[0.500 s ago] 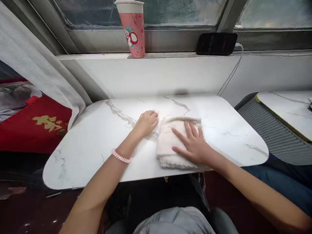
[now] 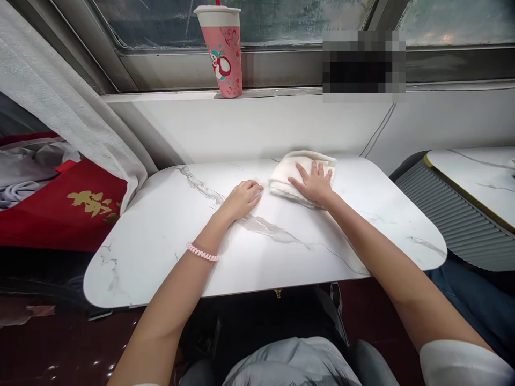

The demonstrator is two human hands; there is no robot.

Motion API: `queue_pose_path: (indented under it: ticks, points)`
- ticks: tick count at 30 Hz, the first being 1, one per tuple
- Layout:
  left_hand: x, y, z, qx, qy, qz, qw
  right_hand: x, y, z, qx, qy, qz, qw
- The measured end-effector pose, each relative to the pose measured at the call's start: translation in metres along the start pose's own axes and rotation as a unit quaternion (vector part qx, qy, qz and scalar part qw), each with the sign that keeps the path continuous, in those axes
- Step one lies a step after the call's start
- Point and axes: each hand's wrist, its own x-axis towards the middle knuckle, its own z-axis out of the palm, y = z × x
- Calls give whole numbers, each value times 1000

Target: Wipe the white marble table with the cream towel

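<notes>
A folded white towel (image 2: pixel 287 172) lies at the far edge of the white marble table (image 2: pixel 161 236), close to the wall. My right hand (image 2: pixel 314 182) rests flat on top of it, fingers spread and pressing down. My left hand (image 2: pixel 242 198) sits on the bare tabletop just left of the towel, fingers curled loosely, holding nothing. A pink coiled band is around my left wrist.
A pink drink cup (image 2: pixel 223 48) stands on the window sill above the table. A blurred dark object (image 2: pixel 362 67) with a cable sits on the sill to the right. A grey curtain (image 2: pixel 52 102) hangs left, a second marble table (image 2: pixel 475 177) stands right.
My right hand has slid the towel away from me, from the table's middle to its far edge. My left hand has stayed in place.
</notes>
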Motion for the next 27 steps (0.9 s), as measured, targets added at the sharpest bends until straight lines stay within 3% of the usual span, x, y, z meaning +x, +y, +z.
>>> queue_pose_path:
  ticks: [4, 7, 9, 13, 16, 19, 27]
  points:
    - [2, 20, 1, 7, 19, 1, 1000, -56, -3, 5, -13, -2, -64, 998]
    - [1, 51, 6, 11, 16, 39, 999, -104, -12, 10, -9, -12, -125, 992]
    - [-3, 76, 13, 53, -11, 45, 998, -129, -19, 11, -7, -23, -123, 992]
    - [-16, 109, 27, 140, -27, 11, 990, -146, -24, 6, -4, -74, -102, 992]
    - [-18, 113, 32, 143, -25, -4, 989, -132, -23, 0, 12, -99, -103, 990]
    - [-3, 105, 35, 130, -21, -33, 991, -99, -22, 0, 14, -68, -86, 994]
    - [94, 78, 46, 100, 23, -76, 992, 0, -7, -1, 13, 16, -48, 999]
